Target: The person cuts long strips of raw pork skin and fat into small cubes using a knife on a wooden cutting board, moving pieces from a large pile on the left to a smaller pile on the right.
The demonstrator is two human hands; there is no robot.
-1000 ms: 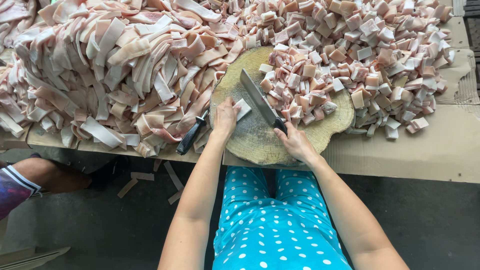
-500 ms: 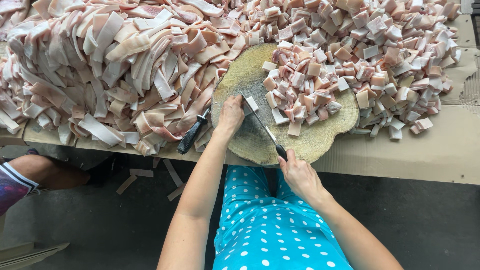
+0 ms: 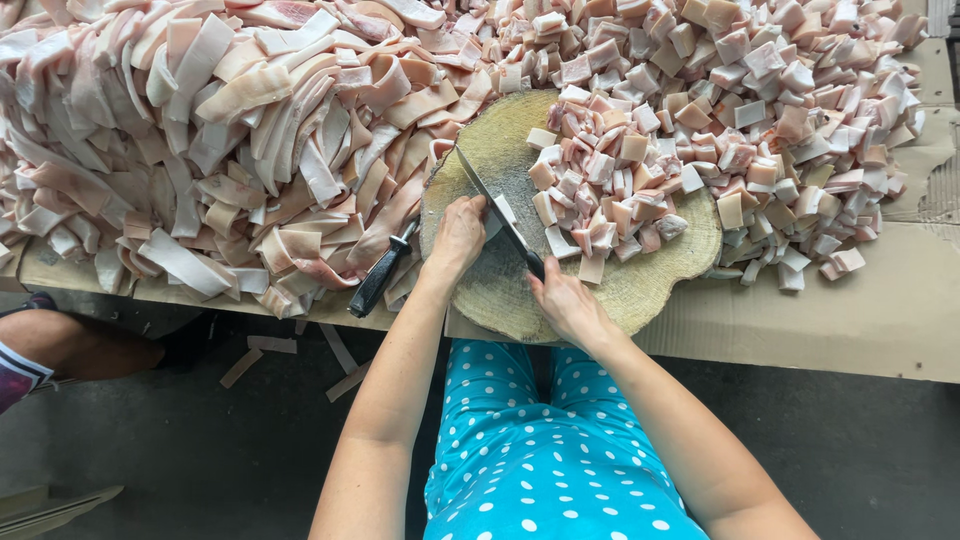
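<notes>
At the far left edge another person's arm with a striped sleeve shows below the table, which is covered in brown cardboard. Above it a big heap of long pale pink meat strips fills the left half of the surface. At the heap's near edge a second knife with a black handle lies on its own, just beside the round wooden chopping block. The left hand rests on the block with fingers curled down over a small pale strip piece, pressing it against the wood. The knife runs diagonally across the block, its blade right against those fingers, and the right hand is clenched around its dark handle near the block's front edge. To the right of the blade a mound of cut cubes sits on the block and spills into a wider pile of cubes across the table's right side. Below, the person's blue dotted clothing shows.
</notes>
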